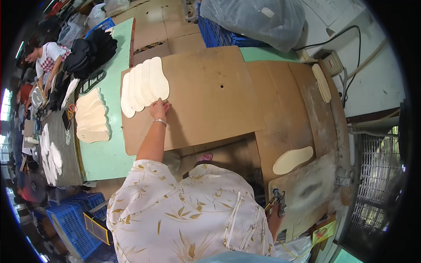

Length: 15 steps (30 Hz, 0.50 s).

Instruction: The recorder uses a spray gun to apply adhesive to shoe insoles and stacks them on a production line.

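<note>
Several cream shoe insoles (pixel 139 85) lie overlapped in a row at the left of a cardboard sheet (pixel 206 101). My left hand (pixel 159 108), with a bracelet at the wrist, pinches the near end of the rightmost insole (pixel 158 81). Low on the right, my right hand (pixel 275 217) is wrapped round a metal spray gun (pixel 278 202) with a yellow hose; my sleeve and the gun partly hide those fingers. A single insole (pixel 293 160) rests beyond the gun, at the edge of a residue-covered board (pixel 302 193).
Another stack of cream insoles (pixel 92 116) sits on the green table (pixel 118 158) to the left. More insoles (pixel 321 83) lie far right. A blue crate (pixel 215 33) with a grey plastic bag stands behind. A co-worker (pixel 48 59) works at far left beside dark pieces.
</note>
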Each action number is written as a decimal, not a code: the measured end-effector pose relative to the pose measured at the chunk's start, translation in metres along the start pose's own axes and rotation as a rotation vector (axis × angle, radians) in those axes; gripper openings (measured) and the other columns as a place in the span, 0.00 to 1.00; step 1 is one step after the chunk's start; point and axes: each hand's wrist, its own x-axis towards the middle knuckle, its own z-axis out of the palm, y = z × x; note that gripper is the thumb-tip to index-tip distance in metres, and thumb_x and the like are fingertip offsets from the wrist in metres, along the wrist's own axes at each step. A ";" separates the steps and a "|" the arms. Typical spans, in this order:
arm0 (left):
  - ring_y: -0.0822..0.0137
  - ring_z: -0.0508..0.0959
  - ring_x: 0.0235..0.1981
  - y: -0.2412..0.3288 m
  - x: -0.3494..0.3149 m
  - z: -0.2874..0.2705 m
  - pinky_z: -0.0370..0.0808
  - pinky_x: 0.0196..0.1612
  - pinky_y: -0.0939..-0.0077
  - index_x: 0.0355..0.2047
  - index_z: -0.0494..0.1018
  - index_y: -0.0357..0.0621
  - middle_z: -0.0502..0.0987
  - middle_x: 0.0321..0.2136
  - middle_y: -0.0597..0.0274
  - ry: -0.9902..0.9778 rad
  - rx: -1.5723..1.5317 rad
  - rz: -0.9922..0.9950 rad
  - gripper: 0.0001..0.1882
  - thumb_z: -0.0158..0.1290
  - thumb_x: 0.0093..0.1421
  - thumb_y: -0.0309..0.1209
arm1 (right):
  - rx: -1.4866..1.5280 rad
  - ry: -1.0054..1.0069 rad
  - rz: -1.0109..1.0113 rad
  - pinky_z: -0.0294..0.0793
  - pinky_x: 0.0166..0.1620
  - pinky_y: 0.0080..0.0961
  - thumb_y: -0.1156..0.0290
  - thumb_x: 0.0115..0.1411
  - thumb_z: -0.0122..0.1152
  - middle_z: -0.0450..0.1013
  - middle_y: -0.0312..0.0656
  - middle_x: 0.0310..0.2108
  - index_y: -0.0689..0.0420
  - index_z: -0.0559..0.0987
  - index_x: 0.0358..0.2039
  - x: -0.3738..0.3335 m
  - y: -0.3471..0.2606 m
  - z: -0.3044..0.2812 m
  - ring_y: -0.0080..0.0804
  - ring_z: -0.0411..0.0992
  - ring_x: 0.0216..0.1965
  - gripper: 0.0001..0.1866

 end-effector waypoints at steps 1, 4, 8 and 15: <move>0.65 0.77 0.24 -0.002 -0.008 0.006 0.77 0.25 0.75 0.40 0.62 0.35 0.73 0.31 0.52 0.096 0.105 0.068 0.15 0.51 0.58 0.31 | -0.010 -0.001 0.016 0.57 0.18 0.18 0.62 0.59 0.54 0.70 0.33 0.19 0.60 0.77 0.28 -0.002 0.000 -0.003 0.18 0.61 0.16 0.13; 0.71 0.72 0.17 -0.030 -0.006 0.013 0.69 0.15 0.78 0.37 0.64 0.39 0.72 0.27 0.55 0.138 0.199 0.160 0.14 0.53 0.57 0.33 | -0.027 0.074 -0.013 0.63 0.23 0.18 0.63 0.59 0.55 0.70 0.34 0.19 0.61 0.77 0.30 0.006 0.034 -0.019 0.19 0.66 0.20 0.12; 0.76 0.72 0.19 -0.067 -0.087 0.063 0.70 0.21 0.82 0.34 0.70 0.41 0.73 0.24 0.64 -0.384 0.472 0.079 0.11 0.54 0.58 0.35 | -0.133 0.052 -0.049 0.64 0.27 0.17 0.66 0.57 0.57 0.70 0.30 0.21 0.61 0.78 0.30 0.019 0.042 -0.032 0.18 0.66 0.24 0.10; 0.63 0.77 0.29 -0.194 -0.292 0.168 0.74 0.35 0.73 0.46 0.71 0.34 0.76 0.36 0.50 -1.225 0.909 0.480 0.26 0.58 0.52 0.40 | 0.005 0.146 -0.071 0.53 0.18 0.17 0.60 0.58 0.58 0.63 0.27 0.13 0.58 0.79 0.26 0.027 0.047 -0.057 0.13 0.56 0.14 0.13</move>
